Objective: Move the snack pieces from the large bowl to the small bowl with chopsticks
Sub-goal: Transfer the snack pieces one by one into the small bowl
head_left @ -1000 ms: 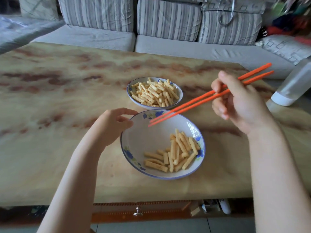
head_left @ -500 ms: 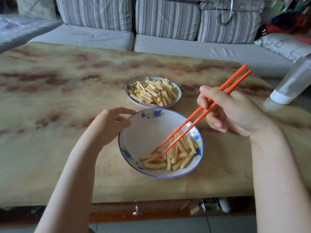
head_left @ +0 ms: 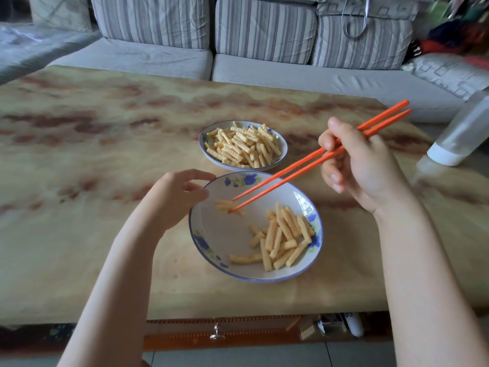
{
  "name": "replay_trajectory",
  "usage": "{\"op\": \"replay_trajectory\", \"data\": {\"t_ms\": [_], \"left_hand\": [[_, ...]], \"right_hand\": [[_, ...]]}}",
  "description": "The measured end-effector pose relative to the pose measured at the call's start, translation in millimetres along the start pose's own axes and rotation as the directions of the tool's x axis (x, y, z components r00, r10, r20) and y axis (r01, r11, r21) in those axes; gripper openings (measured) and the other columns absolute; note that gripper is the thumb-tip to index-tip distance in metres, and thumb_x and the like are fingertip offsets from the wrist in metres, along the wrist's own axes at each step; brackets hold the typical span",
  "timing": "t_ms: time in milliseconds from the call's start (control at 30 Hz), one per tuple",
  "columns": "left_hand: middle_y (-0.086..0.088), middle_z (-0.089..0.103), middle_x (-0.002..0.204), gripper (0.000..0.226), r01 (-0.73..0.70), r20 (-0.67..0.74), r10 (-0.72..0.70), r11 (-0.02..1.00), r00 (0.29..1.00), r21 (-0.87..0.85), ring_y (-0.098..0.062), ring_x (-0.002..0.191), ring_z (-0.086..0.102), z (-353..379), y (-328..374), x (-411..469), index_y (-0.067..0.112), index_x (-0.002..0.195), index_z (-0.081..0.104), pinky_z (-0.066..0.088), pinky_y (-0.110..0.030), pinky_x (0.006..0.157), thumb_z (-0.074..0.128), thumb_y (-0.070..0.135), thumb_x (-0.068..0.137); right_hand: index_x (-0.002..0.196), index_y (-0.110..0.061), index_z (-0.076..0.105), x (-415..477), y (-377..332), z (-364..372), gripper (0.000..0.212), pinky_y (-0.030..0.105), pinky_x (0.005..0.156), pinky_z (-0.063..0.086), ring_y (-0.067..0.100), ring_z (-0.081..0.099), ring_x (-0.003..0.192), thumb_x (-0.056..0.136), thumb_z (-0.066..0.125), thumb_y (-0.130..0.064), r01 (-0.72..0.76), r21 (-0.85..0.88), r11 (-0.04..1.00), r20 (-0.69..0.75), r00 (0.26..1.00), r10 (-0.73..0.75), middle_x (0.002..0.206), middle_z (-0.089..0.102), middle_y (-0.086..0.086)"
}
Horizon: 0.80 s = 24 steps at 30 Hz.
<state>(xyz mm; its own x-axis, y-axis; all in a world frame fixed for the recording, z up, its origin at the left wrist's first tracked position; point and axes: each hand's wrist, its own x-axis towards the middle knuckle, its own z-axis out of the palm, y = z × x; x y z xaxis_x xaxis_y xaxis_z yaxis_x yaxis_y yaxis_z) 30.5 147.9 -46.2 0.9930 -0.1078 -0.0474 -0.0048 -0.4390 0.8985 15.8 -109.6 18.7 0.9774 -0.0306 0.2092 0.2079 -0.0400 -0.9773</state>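
right hand [head_left: 362, 168]: fingers [head_left: 334, 181] grip chopsticks [head_left: 291, 172] | left hand [head_left: 174, 200]: grips large bowl [head_left: 225, 234] rim

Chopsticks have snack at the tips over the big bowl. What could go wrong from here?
1. The snack pieces at the tips of the chopsticks in the right hand are blurred and the pinch is unclear. They may slip onto the table before reaching the small bowl.
2. The small bowl is heaped near its low rim, so added pieces could roll off.
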Motion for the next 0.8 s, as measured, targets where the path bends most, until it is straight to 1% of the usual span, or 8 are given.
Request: {"op": "replay_trajectory", "data": {"t_ms": [67,100,200,300,367,500,667,800], "left_hand": [[-0.007,0.074,0.089,0.042,-0.004,-0.005,0.004,1.0,1.0,-0.002,-0.033,0.088,0.069,0.0,-0.9,0.3,0.048,0.084,0.067,0.053,-0.053,0.086,0.062,0.007,0.086],[-0.007,0.074,0.089,0.042,-0.003,-0.008,0.003,1.0,1.0,-0.001,-0.034,0.088,0.069,0.2,-1.2,0.4,0.048,0.083,0.067,0.053,-0.053,0.086,0.062,0.006,0.086],[-0.007,0.074,0.09,0.038,-0.003,0.0,0.003,1.0,1.0,-0.011,-0.035,0.088,0.068,0.3,-0.5,0.1,0.049,0.082,0.068,0.053,-0.053,0.086,0.063,0.011,0.083],[-0.006,0.074,0.091,0.038,0.001,-0.002,-0.001,1.0,1.0,-0.004,-0.033,0.088,0.068,0.7,-0.7,0.8,0.047,0.085,0.066,0.053,-0.052,0.086,0.062,0.009,0.085],[-0.005,0.074,0.091,0.04,0.005,-0.013,-0.005,1.0,1.0,0.005,-0.031,0.088,0.068,1.3,-0.6,1.5,0.047,0.086,0.065,0.053,-0.052,0.086,0.06,0.007,0.086],[-0.006,0.073,0.091,0.039,0.011,-0.014,-0.011,1.0,1.0,0.008,-0.031,0.089,0.068,1.3,0.2,0.9,0.046,0.087,0.065,0.053,-0.052,0.087,0.06,0.007,0.086],[-0.007,0.073,0.091,0.04,0.003,-0.01,-0.003,1.0,1.0,0.011,-0.032,0.089,0.068,1.1,0.2,0.6,0.046,0.087,0.065,0.052,-0.052,0.087,0.06,0.006,0.087],[-0.007,0.073,0.091,0.039,0.001,-0.006,-0.001,1.0,1.0,0.014,-0.032,0.089,0.068,0.6,-0.3,1.7,0.045,0.088,0.065,0.052,-0.052,0.087,0.06,0.007,0.087]], "right_hand": [[0.061,-0.015,0.046,2.2,0.7,0.1,0.042,0.018,0.035,0.026,0.014,0.034,0.03,0.103,0.039,-0.021,0.032,0.061,0.998,-0.083,0.996,-0.027,0.057,0.04,0.007],[0.061,-0.016,0.046,3.4,0.9,0.8,0.043,0.019,0.035,0.025,0.014,0.035,0.03,0.102,0.04,-0.02,0.048,0.09,0.995,-0.128,0.991,-0.037,0.058,0.04,0.007],[0.063,-0.015,0.045,8.5,2.5,4.2,0.04,0.021,0.037,0.023,0.013,0.036,0.03,0.102,0.039,-0.017,0.104,0.177,0.979,-0.271,0.961,-0.054,0.049,0.048,-0.004],[0.065,-0.014,0.044,13.2,5.2,10.7,0.038,0.024,0.037,0.025,0.013,0.038,0.03,0.102,0.039,-0.018,0.138,0.195,0.971,-0.395,0.917,-0.051,0.042,0.05,-0.006],[0.066,-0.013,0.044,16.0,9.5,17.4,0.037,0.022,0.036,0.028,0.013,0.039,0.03,0.102,0.039,-0.019,0.15,0.185,0.971,-0.443,0.895,-0.054,0.04,0.049,-0.006],[0.067,-0.013,0.046,21.8,22.3,35.7,0.038,0.02,0.035,0.032,0.016,0.042,0.03,0.103,0.039,-0.023,0.151,0.122,0.981,-0.452,0.888,-0.081,0.037,0.046,-0.003],[0.069,-0.012,0.048,26.6,31.6,51.0,0.039,0.018,0.036,0.033,0.016,0.046,0.033,0.104,0.038,-0.024,0.167,0.083,0.983,-0.382,0.916,-0.123,0.044,0.049,0.007],[0.07,-0.014,0.05,26.9,34.7,53.7,0.038,0.018,0.037,0.034,0.017,0.048,0.033,0.105,0.038,-0.025,0.187,0.024,0.982,-0.33,0.929,-0.169,0.043,0.052,0.007]]}}
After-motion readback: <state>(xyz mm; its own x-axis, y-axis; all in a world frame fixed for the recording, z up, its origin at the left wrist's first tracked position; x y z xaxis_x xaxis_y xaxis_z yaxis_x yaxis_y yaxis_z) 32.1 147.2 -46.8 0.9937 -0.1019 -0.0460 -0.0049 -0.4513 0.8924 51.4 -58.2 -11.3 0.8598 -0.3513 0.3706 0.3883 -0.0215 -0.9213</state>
